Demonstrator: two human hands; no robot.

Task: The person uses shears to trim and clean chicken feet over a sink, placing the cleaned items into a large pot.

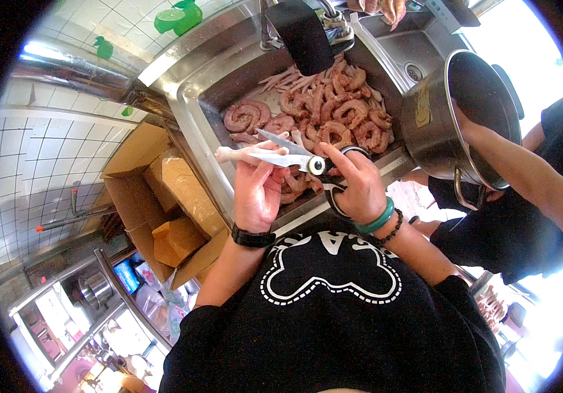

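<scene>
My left hand [260,189] holds a pale poultry foot [229,154], its knobbed end pointing left. My right hand [360,179] grips black-handled kitchen scissors [316,165] with their blades spread. The blades reach left across the foot, close to my left fingers; whether they touch it I cannot tell. Beyond both hands lies a stainless steel sink [188,105] holding several curled pieces of raw meat, likely poultry necks [347,110]. More pale, thin feet [281,81] lie at its far side. My hands hide part of the meat nearest me.
A faucet with a black cover [301,37] stands over the sink. At right, another person's arm [517,154] reaches into a large steel pot [426,125]. Behind it is a second basin [399,46] with a drain. An opened cardboard box [139,206] stands left of the sink.
</scene>
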